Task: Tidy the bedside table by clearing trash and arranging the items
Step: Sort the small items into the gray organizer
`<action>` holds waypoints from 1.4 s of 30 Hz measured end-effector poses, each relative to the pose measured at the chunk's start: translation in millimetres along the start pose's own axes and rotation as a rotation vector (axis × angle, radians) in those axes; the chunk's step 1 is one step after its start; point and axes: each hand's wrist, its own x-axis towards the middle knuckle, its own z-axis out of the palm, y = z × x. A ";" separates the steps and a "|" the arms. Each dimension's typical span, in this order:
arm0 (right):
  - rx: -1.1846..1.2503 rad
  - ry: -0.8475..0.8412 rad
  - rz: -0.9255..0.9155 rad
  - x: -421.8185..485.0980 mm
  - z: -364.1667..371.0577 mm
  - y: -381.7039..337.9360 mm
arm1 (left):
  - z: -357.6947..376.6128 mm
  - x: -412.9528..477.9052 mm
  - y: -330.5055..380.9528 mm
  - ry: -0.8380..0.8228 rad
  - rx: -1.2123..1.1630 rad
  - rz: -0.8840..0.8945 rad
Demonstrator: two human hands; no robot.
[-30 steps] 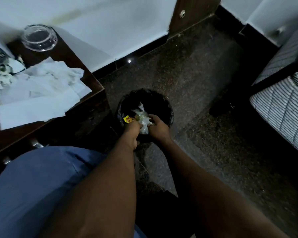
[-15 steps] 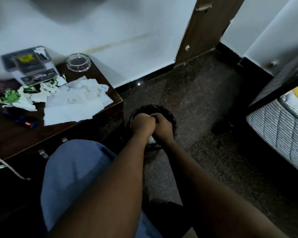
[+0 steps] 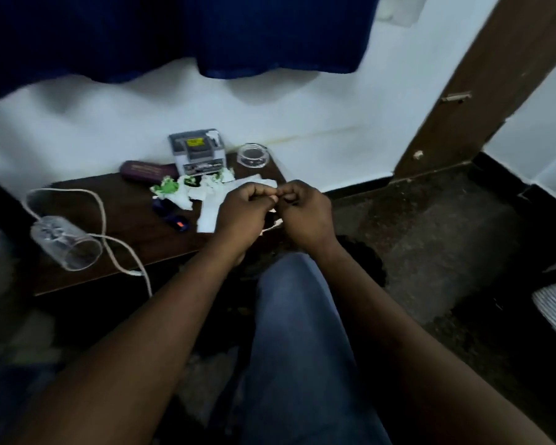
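The left hand (image 3: 243, 216) and right hand (image 3: 305, 216) meet, fingers curled; contents cannot be determined. Just beyond, tissues (image 3: 207, 215) likely await clearing.

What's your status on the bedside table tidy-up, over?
Left grip and right grip meet, seemingly pinching a pale scrap. Tissues and green wrappers uncleared on bedside table. Tipped glass and white cable lie alongside.

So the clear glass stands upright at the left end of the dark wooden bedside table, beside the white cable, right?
No: the head view shows the clear glass lying on its side at the left end of the dark wooden bedside table, beside the white cable.
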 end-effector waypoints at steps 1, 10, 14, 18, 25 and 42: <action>-0.014 -0.039 -0.040 1.6 14.9 -10.2 | -19.6 1.0 0.8 0.023 -0.011 0.003; -0.062 -0.317 -0.147 12.7 130.1 -46.7 | -150.4 15.1 -23.1 0.146 0.109 0.025; -0.158 -0.394 -0.197 28.3 164.0 -44.7 | -180.7 27.2 -41.4 0.143 0.206 0.066; -0.201 -0.460 -0.187 46.8 193.8 -42.3 | -199.1 47.1 -56.9 0.149 0.308 0.099; -0.203 -0.425 -0.215 91.4 234.8 -44.8 | -211.4 98.7 -56.6 0.253 0.332 0.071; -0.595 -0.602 -0.106 116.9 231.9 -18.1 | -217.8 136.4 -57.6 0.197 0.240 -0.181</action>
